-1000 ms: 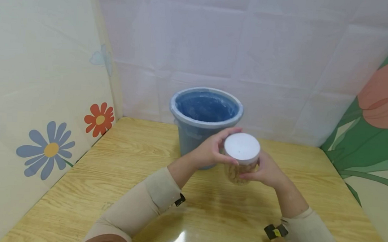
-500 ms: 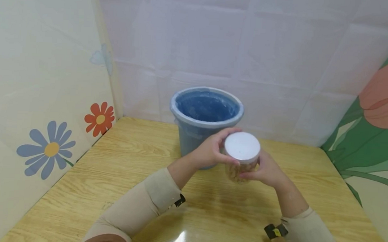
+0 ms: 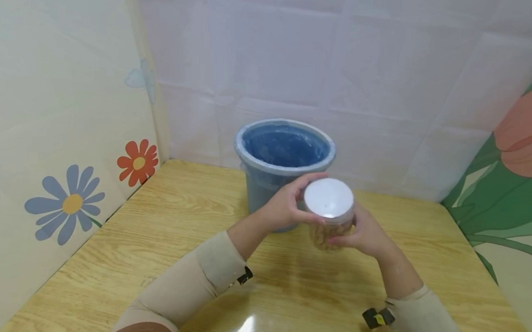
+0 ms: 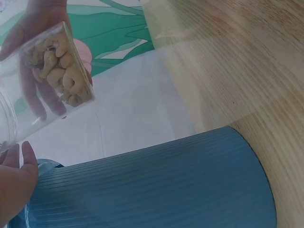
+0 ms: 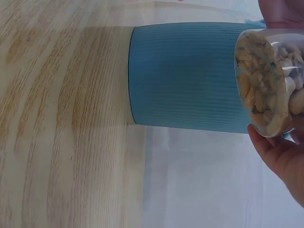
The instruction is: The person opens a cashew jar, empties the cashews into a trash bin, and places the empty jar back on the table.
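A clear plastic jar (image 3: 320,235) with a white lid (image 3: 329,197) is held above the table, in front of the blue bin. My left hand (image 3: 286,205) grips the lid from the left, thumb in front and fingers behind. Around the jar's body, lower down on the right, curls my right hand (image 3: 364,233). Tan curved nuts that look like cashews (image 4: 59,71) fill the lower part of the jar in the left wrist view. From the right wrist view, the jar's bottom (image 5: 261,83) faces the camera, with fingers on either side.
Just behind the hands stands a blue ribbed bin (image 3: 265,186) with a pale rim, its dark inside visible. The wood-grain table (image 3: 189,197) meets a white sheet (image 3: 262,52) at the back. Flower-printed panels (image 3: 72,203) border the sides.
The left hand and the lid have shifted slightly left and up, and the lid now catches a bright reflection. The right hand has barely moved; the bin stays put.
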Demonstrator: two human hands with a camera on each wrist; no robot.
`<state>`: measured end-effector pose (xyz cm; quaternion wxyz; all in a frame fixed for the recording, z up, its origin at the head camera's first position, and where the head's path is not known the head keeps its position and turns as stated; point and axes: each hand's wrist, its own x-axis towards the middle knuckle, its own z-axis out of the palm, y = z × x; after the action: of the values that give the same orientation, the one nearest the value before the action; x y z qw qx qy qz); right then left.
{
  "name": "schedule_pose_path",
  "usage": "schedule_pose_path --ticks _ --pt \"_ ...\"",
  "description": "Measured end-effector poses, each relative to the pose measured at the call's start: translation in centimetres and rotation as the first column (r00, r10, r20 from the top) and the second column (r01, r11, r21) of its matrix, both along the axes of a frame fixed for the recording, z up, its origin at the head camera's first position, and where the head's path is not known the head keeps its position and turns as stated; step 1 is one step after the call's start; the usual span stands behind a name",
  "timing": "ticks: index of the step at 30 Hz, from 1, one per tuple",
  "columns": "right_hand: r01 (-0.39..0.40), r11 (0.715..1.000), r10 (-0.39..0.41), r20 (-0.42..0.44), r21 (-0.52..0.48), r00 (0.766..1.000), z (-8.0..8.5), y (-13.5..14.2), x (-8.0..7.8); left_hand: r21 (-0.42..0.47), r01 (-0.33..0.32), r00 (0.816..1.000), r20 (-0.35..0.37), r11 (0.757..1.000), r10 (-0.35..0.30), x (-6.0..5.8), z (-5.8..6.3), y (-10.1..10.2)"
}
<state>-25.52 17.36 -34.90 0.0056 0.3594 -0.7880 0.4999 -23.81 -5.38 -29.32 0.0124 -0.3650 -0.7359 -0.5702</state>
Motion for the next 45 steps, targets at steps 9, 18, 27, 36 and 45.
schedule_pose_path --ticks 9,18,27,36,45 --pt "0.063 0.998 -0.063 -0.024 0.01 0.998 -0.2 0.7 -0.5 0.074 0.033 0.999 -0.007 0.997 -0.032 -0.1 0.0 -0.6" --pt "0.17 0.985 -0.17 -0.006 0.025 0.985 -0.1 2.0 -0.8 0.093 0.053 0.998 0.024 0.994 -0.055 -1.0 -1.3 -1.0" --pt "0.273 0.962 -0.271 0.069 -0.028 0.96 0.2 3.2 -1.0 0.08 0.059 0.998 0.021 0.995 -0.06 -2.4 -3.6 -1.4" --pt "0.344 0.939 -0.339 0.108 -0.027 0.935 0.3 3.4 -1.0 -0.053 0.077 0.993 0.093 0.996 -0.072 -2.3 -5.5 -2.2" --pt "0.344 0.937 -0.336 0.113 -0.056 0.935 0.4 3.3 -0.9 -0.223 0.092 0.993 0.098 0.971 -0.071 -2.5 -8.1 -2.2"
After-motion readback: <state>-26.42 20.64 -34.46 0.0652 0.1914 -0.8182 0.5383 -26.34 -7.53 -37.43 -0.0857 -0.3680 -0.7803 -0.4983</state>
